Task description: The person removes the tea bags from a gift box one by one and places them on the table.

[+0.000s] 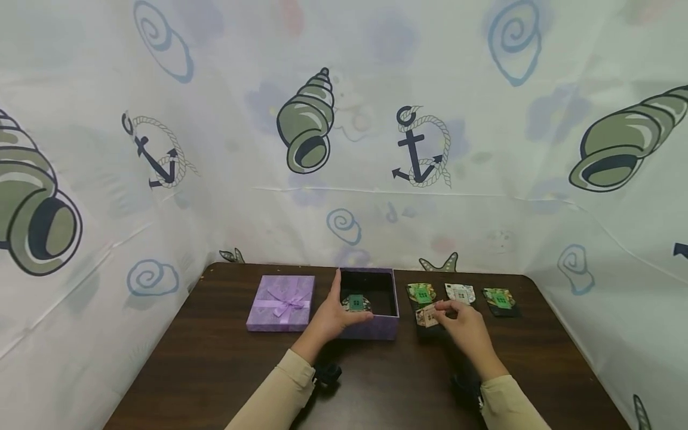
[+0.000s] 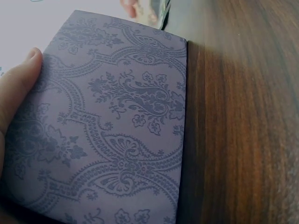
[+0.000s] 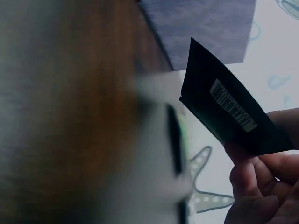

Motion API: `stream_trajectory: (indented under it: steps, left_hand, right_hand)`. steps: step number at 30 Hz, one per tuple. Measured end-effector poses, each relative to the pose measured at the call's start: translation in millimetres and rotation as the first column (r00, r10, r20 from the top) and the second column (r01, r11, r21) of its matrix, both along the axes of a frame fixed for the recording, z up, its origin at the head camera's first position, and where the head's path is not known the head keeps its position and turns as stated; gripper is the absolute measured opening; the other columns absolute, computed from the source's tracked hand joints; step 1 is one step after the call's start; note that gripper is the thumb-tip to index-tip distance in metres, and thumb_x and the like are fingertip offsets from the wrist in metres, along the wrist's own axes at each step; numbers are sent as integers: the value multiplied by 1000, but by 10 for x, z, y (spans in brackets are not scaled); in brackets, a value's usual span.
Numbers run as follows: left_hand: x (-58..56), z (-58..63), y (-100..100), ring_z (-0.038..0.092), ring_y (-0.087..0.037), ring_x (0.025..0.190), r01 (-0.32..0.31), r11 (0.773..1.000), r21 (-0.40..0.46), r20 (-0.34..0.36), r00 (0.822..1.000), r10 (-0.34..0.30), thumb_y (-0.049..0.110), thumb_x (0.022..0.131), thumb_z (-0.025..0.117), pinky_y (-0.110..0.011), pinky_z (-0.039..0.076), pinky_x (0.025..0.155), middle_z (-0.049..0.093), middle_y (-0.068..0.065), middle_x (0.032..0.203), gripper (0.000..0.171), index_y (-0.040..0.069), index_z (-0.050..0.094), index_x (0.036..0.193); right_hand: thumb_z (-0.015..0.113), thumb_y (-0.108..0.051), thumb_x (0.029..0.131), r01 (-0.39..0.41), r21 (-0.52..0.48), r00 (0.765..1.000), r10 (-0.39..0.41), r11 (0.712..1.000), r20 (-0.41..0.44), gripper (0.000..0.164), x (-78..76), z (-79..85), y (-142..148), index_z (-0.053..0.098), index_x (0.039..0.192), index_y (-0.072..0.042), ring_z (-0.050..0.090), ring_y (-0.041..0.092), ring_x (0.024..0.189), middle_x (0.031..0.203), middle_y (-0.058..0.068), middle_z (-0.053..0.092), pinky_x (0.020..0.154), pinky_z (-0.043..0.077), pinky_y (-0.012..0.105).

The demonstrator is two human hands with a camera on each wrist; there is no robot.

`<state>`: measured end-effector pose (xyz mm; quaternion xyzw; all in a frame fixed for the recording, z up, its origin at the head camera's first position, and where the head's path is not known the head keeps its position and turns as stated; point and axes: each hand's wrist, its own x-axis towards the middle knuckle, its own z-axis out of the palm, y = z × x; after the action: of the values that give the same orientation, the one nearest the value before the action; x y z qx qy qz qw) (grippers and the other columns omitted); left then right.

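My left hand [image 1: 331, 318] grips the near left corner of the open purple gift box [image 1: 371, 328], thumb along the front rim and fingers up the left side. In the left wrist view the thumb lies at the edge of the box's patterned wall [image 2: 117, 116]. Inside the box shows a sachet [image 1: 356, 303] with a green label. My right hand [image 1: 466, 329] pinches a small flat sachet [image 1: 427, 316] with a tan front, right of the box. Its black back, with a white barcode, faces the right wrist view, held between thumb and fingers [image 3: 247, 179].
The purple lid [image 1: 280, 303] with a ribbon bow lies left of the box. Other sachets lie on the right of the dark wooden table [image 1: 376, 388]: a green one [image 1: 421, 292], a white one [image 1: 460, 292] and another green one [image 1: 501, 300]. Patterned cloth [image 1: 365, 227] hangs behind.
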<state>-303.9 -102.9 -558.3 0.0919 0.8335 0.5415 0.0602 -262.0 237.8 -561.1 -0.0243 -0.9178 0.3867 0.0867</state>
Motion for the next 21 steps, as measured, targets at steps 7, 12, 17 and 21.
stream_trajectory:
  steps: [7, 12, 17, 21]
  left_hand:
    - [14, 12, -14, 44, -51, 155, 8, 1000, -2, 12, 1000, -8, 53, 79, 98, -72, 43, 117, 21, -22, 181, 145, 36, -8, 176]
    - [14, 30, -14, 46, -52, 153, -1, 1000, 1, 24, 1000, 1, 53, 77, 99, -72, 44, 117, 23, -23, 180, 146, 35, -6, 177]
    - [-1, 19, -20, 50, -51, 151, 5, 1000, 10, 27, 1000, -6, 52, 78, 99, -71, 45, 115, 24, -24, 180, 146, 37, -7, 176]
    - [1, 17, -19, 48, -52, 151, 12, 1000, 21, 30, 999, -13, 52, 78, 99, -72, 44, 116, 23, -24, 180, 146, 36, -7, 177]
  right_hand:
    - [79, -31, 101, 9, 9, 997, -10, 1000, 71, 28, 54, -115, 29, 82, 120, -11, 73, 23, 99, 115, 9, 81, 81, 59, 42]
    - [82, -30, 99, -13, 0, 992, 13, 1000, 128, 28, 31, -222, 76, 83, 119, -10, 72, 20, 97, 112, 7, 81, 79, 59, 42]
    - [87, -25, 95, -26, -3, 993, 27, 1000, 119, 23, -4, -327, 59, 84, 112, -9, 65, 15, 87, 102, 2, 78, 73, 53, 35]
    - [91, -20, 91, -28, 25, 995, 26, 999, 97, 20, -12, -354, 57, 84, 106, -9, 57, 16, 84, 101, 5, 70, 73, 47, 32]
